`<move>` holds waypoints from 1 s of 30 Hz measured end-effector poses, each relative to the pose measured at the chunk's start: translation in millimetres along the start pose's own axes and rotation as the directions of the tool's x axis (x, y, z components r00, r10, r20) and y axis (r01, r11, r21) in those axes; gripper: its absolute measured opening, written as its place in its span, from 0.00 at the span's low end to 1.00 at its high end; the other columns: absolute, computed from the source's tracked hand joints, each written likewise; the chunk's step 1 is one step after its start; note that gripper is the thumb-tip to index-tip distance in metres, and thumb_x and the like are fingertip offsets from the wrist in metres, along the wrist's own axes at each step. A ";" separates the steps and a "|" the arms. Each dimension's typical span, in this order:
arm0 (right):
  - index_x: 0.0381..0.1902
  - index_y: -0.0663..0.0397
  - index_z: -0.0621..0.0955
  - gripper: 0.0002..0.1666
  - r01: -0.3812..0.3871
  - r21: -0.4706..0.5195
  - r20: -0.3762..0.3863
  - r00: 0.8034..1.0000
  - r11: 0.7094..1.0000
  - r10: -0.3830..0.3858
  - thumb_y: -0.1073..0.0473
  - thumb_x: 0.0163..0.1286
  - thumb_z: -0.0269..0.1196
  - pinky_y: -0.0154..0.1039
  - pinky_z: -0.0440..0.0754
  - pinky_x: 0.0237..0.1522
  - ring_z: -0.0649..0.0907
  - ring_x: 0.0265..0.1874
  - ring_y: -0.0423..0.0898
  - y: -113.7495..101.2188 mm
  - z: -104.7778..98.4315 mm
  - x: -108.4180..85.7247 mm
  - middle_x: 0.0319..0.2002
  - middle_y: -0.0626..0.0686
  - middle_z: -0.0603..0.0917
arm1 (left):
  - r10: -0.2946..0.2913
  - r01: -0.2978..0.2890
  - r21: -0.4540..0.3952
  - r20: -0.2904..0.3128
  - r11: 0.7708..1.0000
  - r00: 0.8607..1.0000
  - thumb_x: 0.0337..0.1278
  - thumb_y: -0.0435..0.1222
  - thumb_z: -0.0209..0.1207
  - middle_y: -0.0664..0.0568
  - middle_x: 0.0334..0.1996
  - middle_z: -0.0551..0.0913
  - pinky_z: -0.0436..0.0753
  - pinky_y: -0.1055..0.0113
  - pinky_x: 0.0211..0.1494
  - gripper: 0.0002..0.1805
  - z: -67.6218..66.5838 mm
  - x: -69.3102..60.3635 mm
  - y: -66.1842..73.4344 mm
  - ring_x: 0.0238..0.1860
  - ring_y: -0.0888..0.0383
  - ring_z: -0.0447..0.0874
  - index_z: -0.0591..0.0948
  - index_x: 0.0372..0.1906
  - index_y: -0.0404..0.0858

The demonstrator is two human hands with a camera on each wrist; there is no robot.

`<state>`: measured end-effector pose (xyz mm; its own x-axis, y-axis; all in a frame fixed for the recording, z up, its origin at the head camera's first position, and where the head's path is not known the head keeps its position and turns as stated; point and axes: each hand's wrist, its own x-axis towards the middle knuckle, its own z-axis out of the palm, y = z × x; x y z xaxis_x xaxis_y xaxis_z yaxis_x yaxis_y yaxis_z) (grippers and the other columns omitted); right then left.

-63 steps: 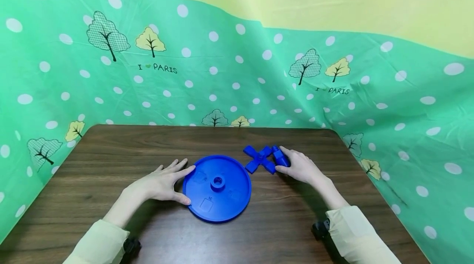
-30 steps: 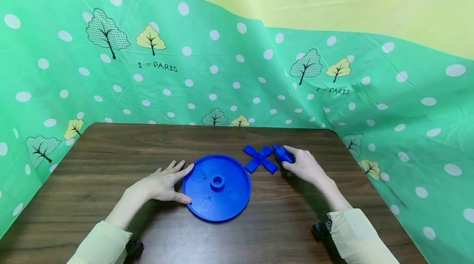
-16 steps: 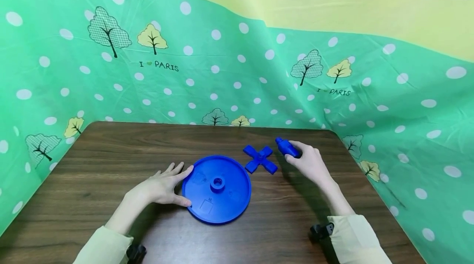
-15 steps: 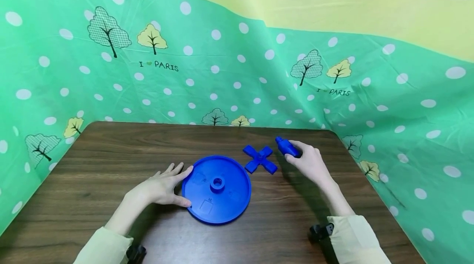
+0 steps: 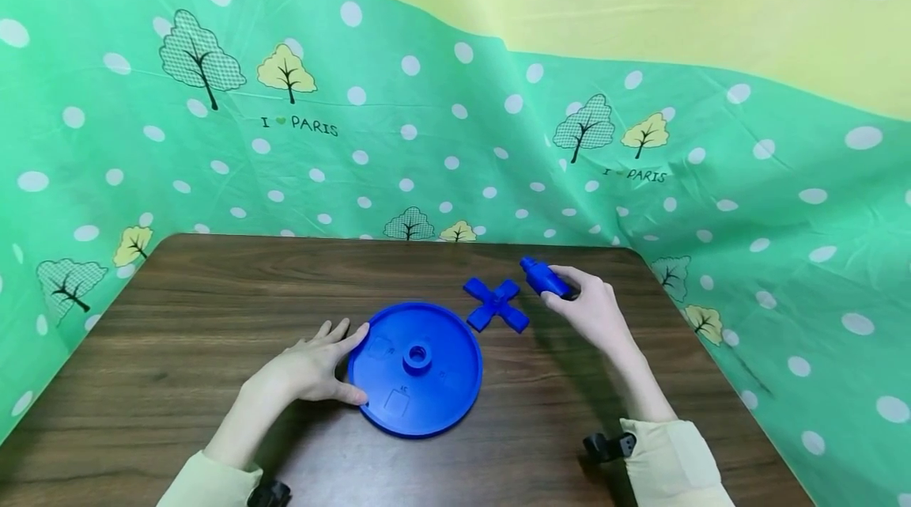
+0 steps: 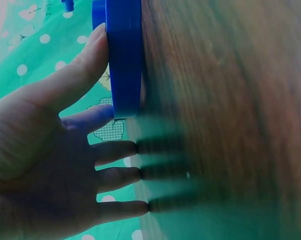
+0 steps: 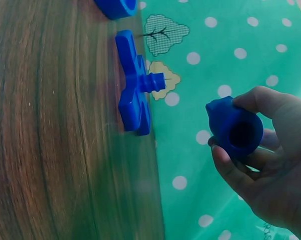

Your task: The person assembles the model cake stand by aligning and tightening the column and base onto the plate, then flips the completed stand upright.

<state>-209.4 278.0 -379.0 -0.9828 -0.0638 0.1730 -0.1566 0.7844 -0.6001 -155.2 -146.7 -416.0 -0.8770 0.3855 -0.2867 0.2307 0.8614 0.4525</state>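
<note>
My left hand (image 5: pixel 309 368) spreads its fingers at the left rim of a round blue plastic disc (image 5: pixel 448 380), which lies flat and has a raised socket in its middle. The thumb and index finger touch the disc's edge; in the left wrist view the other fingertips (image 6: pixel 115 150) reach down to the table. Above the table, my right hand (image 5: pixel 594 309) grips a blue bottle-shaped plastic part (image 5: pixel 544 279) between thumb and fingers. Its narrow tip points up and left, and its hollow end shows in the right wrist view. Just left of it lies a blue four-armed cross (image 5: pixel 496 304) with a ridged peg (image 7: pixel 153 82).
The dark wood-grain table (image 5: pixel 285 278) carries the disc and the cross. A green and yellow printed cloth (image 5: pixel 398 119) hangs behind it and along both sides. Each wrist wears a black camera, such as the right one (image 5: pixel 608 446).
My right hand has lifted the bottle-shaped part off the table beside the cross, up and slightly away. The left hand keeps its place at the disc. The view has shifted a little.
</note>
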 end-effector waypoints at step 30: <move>0.62 0.49 0.82 0.26 -0.013 0.180 -0.031 0.999 0.984 0.019 0.50 0.68 0.71 0.34 0.83 0.37 0.85 0.37 0.48 -24.0 13.4 -28.7 0.52 0.59 0.90 | -0.015 0.013 -0.041 -0.036 0.999 0.999 0.44 0.59 0.76 0.29 0.80 0.55 0.58 0.21 0.72 0.61 13.7 -10.9 17.8 0.79 0.23 0.48 0.59 0.81 0.42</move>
<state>-178.7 252.7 -380.1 -0.9822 -0.0295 0.1857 -0.1585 0.6615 -0.7330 -135.8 -131.1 -416.4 -0.8951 0.3605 -0.2626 0.2017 0.8523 0.4825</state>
